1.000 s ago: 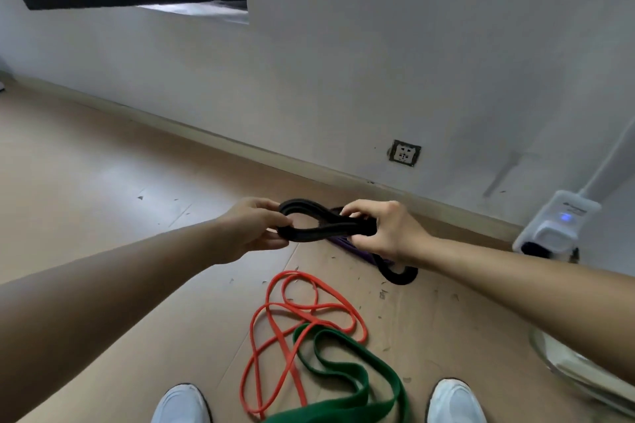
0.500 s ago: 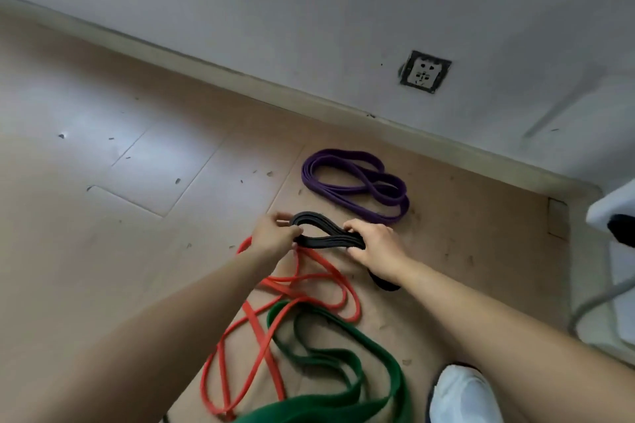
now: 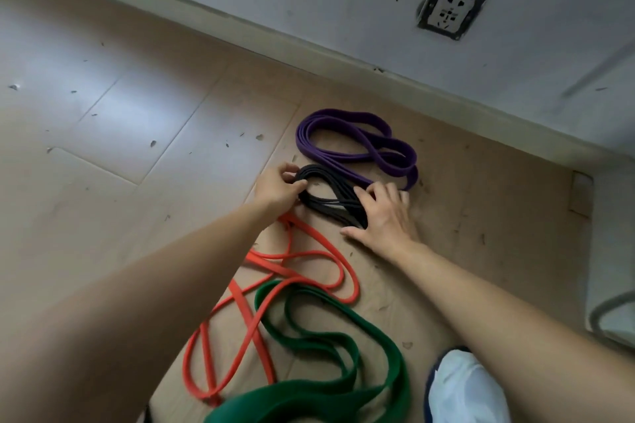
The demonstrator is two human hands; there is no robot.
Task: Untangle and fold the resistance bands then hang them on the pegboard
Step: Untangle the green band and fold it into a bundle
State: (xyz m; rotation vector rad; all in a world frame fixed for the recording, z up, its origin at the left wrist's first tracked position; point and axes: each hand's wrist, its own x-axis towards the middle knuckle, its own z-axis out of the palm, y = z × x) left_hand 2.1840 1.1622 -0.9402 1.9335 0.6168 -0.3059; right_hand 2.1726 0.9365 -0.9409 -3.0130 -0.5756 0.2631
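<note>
1. The left arm, bare, reaches from the lower left up toward the middle, nearly straight.
2. The left hand (image 3: 279, 189) is curled, its fingers and thumb pinching one looped end of the black band (image 3: 343, 203).
3. The right arm, bare, comes in from the lower right.
4. The right hand (image 3: 386, 216) lies palm down, fingers spread and straight, pressing on the band's other end, thumb out sideways.

Bare forearms (image 3: 178, 278), white shoe (image 3: 464, 388)

Four resistance bands lie out, one each: black band (image 3: 330, 196), purple band (image 3: 338, 113), orange band (image 3: 256, 258), green band (image 3: 395, 354). Two hands, left hand (image 3: 278, 187) and right hand (image 3: 385, 216); one shoe (image 3: 464, 385); one socket (image 3: 450, 8).
</note>
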